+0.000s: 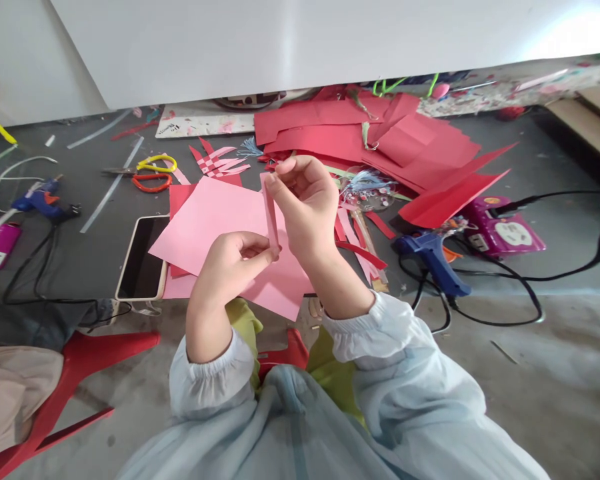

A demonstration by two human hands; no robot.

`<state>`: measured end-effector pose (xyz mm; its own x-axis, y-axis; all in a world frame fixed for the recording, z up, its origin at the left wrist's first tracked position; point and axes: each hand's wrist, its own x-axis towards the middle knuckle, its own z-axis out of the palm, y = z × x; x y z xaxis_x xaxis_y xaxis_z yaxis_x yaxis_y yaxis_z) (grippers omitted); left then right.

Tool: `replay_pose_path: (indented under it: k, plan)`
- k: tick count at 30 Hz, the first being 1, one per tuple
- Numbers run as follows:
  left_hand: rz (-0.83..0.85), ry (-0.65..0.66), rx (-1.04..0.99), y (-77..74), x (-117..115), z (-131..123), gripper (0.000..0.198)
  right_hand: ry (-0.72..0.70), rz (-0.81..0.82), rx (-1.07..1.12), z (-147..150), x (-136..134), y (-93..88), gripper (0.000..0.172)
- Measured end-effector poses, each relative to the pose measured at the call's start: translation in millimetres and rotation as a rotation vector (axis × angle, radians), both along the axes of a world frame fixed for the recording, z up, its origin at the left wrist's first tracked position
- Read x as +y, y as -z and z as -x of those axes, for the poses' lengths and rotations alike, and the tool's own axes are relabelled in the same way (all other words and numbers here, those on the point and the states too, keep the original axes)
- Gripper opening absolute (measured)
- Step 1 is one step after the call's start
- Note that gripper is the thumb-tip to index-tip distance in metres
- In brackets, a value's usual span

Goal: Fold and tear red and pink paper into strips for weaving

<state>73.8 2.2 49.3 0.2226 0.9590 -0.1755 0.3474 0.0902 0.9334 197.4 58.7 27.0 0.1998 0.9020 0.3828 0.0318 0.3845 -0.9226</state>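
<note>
From here I have the left grip (226, 261) pinching a pink strip (271, 217) by its lower end, the right grip (309, 203) its upper end. Pink paper (207, 217) lies beneath; scissors (136, 172) rest beyond the left grip, leftward.

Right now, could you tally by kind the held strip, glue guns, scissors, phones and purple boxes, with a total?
Pink strip held by left hand and right hand: 1
Blue glue guns: 2
Pairs of scissors: 1
Phones: 1
Purple boxes: 2
Total: 7
</note>
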Motion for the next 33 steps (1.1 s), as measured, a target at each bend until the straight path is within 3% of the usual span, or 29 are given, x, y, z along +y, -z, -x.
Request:
replay_pose_path:
  k: [7,15,18,21,27,33]
  plan:
    - [-0.019,0.014,0.049,2.1,1.3,-0.9,0.015,-0.011,-0.038,0.053,-3.2,3.1,2.8,0.013]
    - [-0.089,0.055,0.245,-0.1,2.2,-2.2,0.024,-0.017,-0.055,0.054,-17.5,11.0,6.9,0.013]
    - [-0.103,0.059,0.280,0.8,2.5,-5.0,0.026,-0.068,-0.016,0.011,-29.6,12.9,0.6,0.014]
    - [-0.082,0.035,0.232,6.1,2.9,-6.9,0.030,-0.104,0.030,-0.055,-49.7,8.7,-18.2,0.015]
    - [-0.089,-0.091,0.171,16.5,5.3,-1.2,0.051,0.166,0.087,-0.339,-105.4,-12.2,-61.4,0.017]
    - [-0.093,-0.110,0.271,16.0,7.4,2.3,0.047,0.266,0.214,-0.487,-134.5,-7.8,-54.8,0.011]
